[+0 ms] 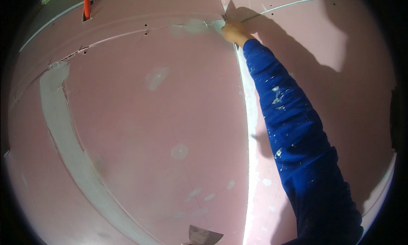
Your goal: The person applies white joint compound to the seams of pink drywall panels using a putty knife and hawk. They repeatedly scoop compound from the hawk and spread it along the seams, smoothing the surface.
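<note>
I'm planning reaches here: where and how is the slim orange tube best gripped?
Probably midway along the visible stretch of the slim orange tube, clear of the dark cutout in the flat pink board. Come from its right, where the bare right hand is, closing across its length: it is narrow and runs nearly straight up the picture.
</note>
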The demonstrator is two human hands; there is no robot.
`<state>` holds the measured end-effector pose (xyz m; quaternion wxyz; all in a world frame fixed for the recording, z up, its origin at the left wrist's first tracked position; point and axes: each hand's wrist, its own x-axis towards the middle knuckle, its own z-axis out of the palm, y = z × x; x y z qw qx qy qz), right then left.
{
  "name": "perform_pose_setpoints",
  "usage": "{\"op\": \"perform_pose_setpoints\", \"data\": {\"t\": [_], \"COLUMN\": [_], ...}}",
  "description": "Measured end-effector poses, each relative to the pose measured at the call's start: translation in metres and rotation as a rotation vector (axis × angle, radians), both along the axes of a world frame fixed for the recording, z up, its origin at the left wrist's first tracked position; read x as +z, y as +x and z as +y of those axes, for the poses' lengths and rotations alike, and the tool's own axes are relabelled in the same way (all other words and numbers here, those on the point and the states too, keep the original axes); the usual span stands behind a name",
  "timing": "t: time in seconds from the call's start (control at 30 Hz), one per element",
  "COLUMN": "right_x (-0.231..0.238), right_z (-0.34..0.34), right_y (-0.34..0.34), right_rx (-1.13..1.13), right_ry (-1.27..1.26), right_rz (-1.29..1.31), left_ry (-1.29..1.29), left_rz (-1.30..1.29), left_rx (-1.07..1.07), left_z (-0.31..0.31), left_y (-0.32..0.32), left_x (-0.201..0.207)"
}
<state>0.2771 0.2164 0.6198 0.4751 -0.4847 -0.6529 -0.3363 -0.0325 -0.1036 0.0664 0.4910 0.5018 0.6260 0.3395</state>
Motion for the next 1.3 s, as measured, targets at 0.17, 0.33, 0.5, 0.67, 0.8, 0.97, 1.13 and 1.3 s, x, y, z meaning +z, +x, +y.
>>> {"op": "perform_pose_setpoints", "data": {"t": [0.17,0.33,0.5,0.67,0.8,0.97,1.13,1.3], "right_x": [-0.008,0.006,-0.013,0.005,0.023,0.017,-0.013,-0.031], "right_z": [-0.004,0.005,0.016,-0.011,0.004,0.002,-0.045,-0.041], "right_y": [0.013,0.015,-0.045,0.001,0.024,-0.005,-0.070,-0.076], "right_rx": [0.382,0.059,-0.201,0.259,0.131,0.064,0.166,0.323], "right_ry": [-0.161,-0.121,0.265,-0.106,-0.076,-0.049,0.002,0.115], "right_rz": [0.261,0.009,-0.050,0.150,0.143,0.011,0.055,-0.042], "left_ry": [0.002,0.004,0.021,0.017,0.008,0.005,-0.020,0.045], "left_rz": [0.025,-0.027,-0.065,-0.082,-0.014,0.000,0.012,0.003], "left_rx": [0.042,-0.012,0.031,0.025,0.021,0.069,0.112,0.048], "left_z": [0.001,0.006,0.006,0.006,0.003,-0.009,-0.011,0.000], "left_y": [0.005,0.002,0.003,0.004,0.003,-0.001,-0.004,-0.004], "left_x": [-0.003,-0.008,-0.013,-0.015,-0.007,0.003,-0.005,-0.011]}}
